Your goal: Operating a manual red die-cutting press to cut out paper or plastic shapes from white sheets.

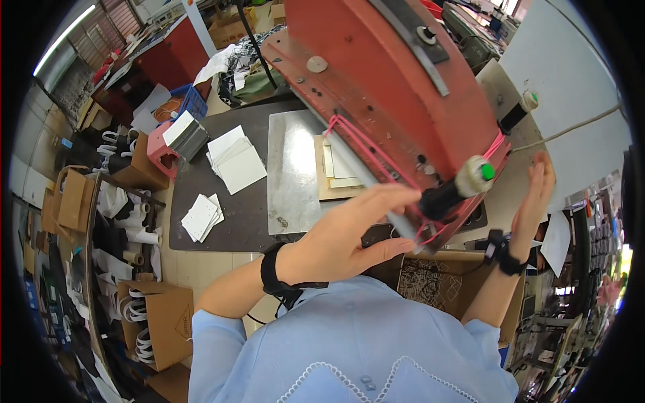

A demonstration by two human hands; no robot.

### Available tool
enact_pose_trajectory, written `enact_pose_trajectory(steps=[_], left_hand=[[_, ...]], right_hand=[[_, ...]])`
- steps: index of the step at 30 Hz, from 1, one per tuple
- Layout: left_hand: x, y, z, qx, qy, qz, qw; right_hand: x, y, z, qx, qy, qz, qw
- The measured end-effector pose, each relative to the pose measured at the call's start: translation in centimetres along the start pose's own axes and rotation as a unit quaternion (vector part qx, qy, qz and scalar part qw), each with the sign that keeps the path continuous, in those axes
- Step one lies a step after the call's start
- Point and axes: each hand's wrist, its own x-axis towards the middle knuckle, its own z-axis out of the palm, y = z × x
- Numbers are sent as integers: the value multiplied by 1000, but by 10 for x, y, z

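Left hand (pixel 346 235), thumb spread, fingers stretched to black handle (pixel 449 196); contact unclear, no wrap seen. Right hand (pixel 535 195) flat, seemingly holding nothing, near red press (pixel 376 70). Handle juts from press's near end: looks stiff, press heavy; I'd grip black part below green button (pixel 487 172).

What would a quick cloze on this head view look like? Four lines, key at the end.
The bulky metal machine body over the dark tabletop is painted ____.
On the black-and-cream handle by the person's left hand, the round end button is ____.
The two piles of flat white sheets on the tabletop lie to the ____ of the shiny silver metal plate.
The left hand and the right hand both have ____ bands at the wrist.

Missing words: red; green; left; black.
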Motion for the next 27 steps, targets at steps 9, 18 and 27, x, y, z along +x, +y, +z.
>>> enact_pose_trajectory(steps=[9, 18, 27], left_hand=[[-11, 9, -1, -204, 154, -12, 967], [-42, 33, -45, -168, 308, -98, 931], [-58, 15, -53, -185, 295, -100, 932]], right_hand=[[51, 3, 50, 176, -37, 40, 983], [13, -41, 69, 310, -65, 93, 944], [0, -35, 69, 354, -101, 110, 923]])
